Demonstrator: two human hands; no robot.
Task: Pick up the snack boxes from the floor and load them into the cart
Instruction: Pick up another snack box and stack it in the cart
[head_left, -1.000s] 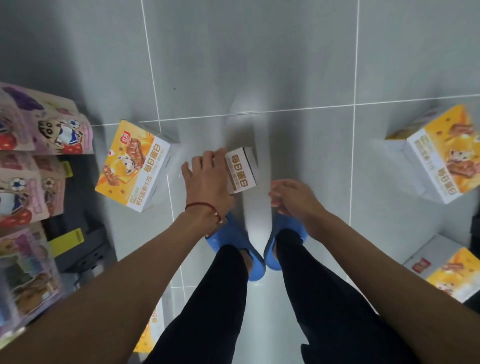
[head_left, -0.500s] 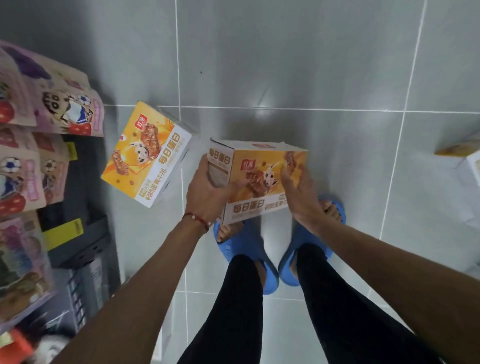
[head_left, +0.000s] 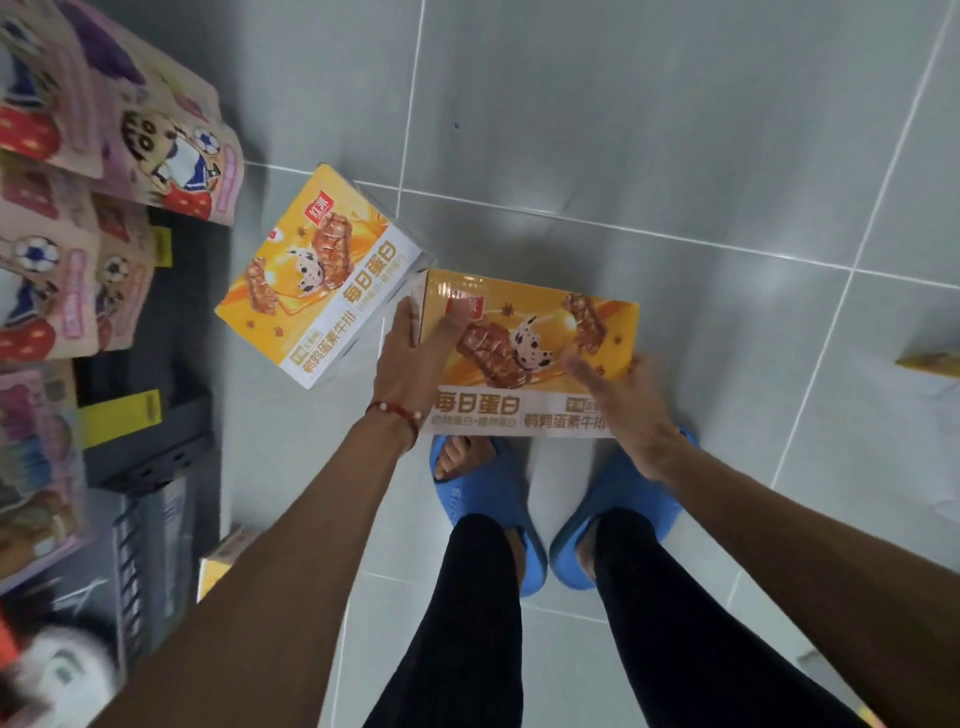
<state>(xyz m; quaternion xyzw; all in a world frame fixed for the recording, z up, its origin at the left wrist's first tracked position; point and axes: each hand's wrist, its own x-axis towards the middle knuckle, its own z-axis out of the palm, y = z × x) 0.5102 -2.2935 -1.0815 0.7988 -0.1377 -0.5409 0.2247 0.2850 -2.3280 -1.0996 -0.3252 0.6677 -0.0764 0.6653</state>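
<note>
Both arms reach down and forward, and the hands clamp one snack box (head_left: 524, 332) between them. It is held flat with its printed face up, above the toes of the blue slippers (head_left: 483, 499). The left hand (head_left: 410, 358) grips the box's left end, thumb across the top face, with a red bracelet (head_left: 397, 413) on the wrist. The right hand (head_left: 631, 402) holds the near right corner, thumb laid on the print. A second snack box (head_left: 317, 280) lies on the tiled floor (head_left: 623, 156) — just beside the left hand.
</note>
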